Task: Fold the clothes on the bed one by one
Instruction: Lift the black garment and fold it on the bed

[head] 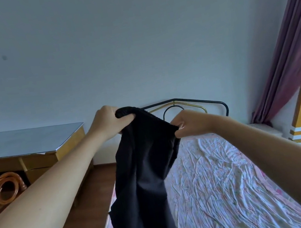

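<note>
A wooden desk is seen left of the bed. Above the bed a black garment is held up — each grip clamped on its waistband, left hand and right hand.

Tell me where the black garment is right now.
In the head view, centre frame: the black garment hangs between the left hand and right hand, above the bed's left edge.

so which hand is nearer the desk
Left. The left hand grips the black garment at its top edge, just right of the desk. The right hand pinches the other end, over the bed.
</note>
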